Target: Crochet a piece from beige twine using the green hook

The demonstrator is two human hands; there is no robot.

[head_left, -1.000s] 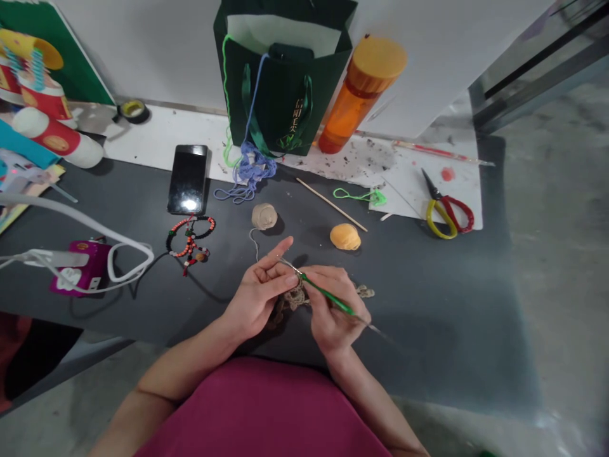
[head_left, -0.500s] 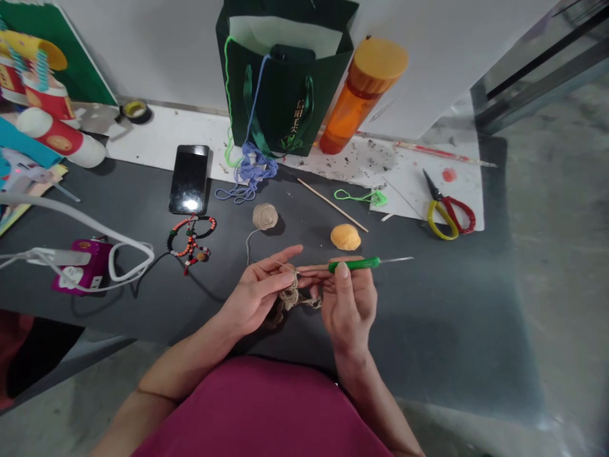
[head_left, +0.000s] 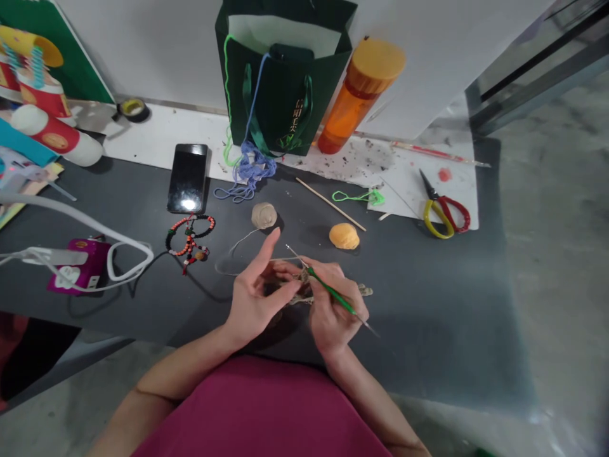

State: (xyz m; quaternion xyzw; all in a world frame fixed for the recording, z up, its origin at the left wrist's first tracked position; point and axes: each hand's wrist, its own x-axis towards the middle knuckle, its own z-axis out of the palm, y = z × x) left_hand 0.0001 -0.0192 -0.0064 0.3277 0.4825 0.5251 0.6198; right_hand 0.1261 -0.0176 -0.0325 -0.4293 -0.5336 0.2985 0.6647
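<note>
My right hand (head_left: 337,304) is closed around a crochet hook (head_left: 335,293) with a green handle, its metal tip pointing up and left. Beige crochet work (head_left: 301,298) is pinched by my left hand (head_left: 259,295), thumb over it and index finger raised. Part of the piece is hidden by the fingers, and one end (head_left: 365,290) sticks out right of my right hand. Thin beige yarn runs from a small ball (head_left: 264,216) beyond my hands to the left hand. A yellow-orange ball (head_left: 344,237) lies just past my right hand.
Behind stand a dark green paper bag (head_left: 280,95) and an orange bottle (head_left: 361,92). Scissors (head_left: 446,209) lie right, near a wooden stick (head_left: 330,204). Blue yarn (head_left: 252,170), a phone (head_left: 188,178), a beaded bracelet (head_left: 190,236) and a purple power block (head_left: 80,266) with cables are on the left.
The crochet hook has turned from lying level, pointing right, to a slant with its tip up-left. My left index finger has lifted, and the crochet work now extends past my right hand.
</note>
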